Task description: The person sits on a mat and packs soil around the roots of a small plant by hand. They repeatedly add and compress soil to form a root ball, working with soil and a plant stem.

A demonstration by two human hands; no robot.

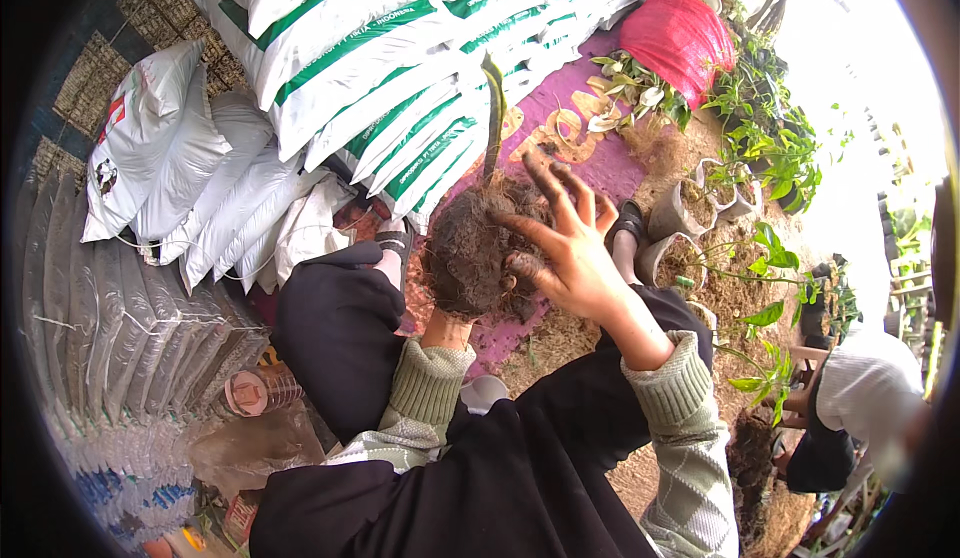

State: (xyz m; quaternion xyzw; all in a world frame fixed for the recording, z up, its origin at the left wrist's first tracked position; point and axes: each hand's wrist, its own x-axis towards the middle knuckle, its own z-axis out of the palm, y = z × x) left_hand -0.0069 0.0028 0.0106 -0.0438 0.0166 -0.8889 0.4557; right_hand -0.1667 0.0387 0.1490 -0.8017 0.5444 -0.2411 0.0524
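Note:
A plant's root ball (471,254), dark and matted with roots and soil, is held up in front of me, with one long narrow green leaf (494,108) rising from it. My left hand (448,329) supports the root ball from beneath; only its wrist shows, and the fingers are hidden behind the soil. Soil darkens the spread fingers of my right hand (568,247), which lie against or just over the ball's right side. Whether they grip it cannot be told.
White and green filled sacks (360,55) are stacked ahead. Packs of plastic bags (127,310) lie at left, near a plastic jar (247,393). Potted seedlings (679,209) and a red mesh sack (679,40) stand at right. Another person (847,400) crouches at far right. A white cup (484,393) is below my hands.

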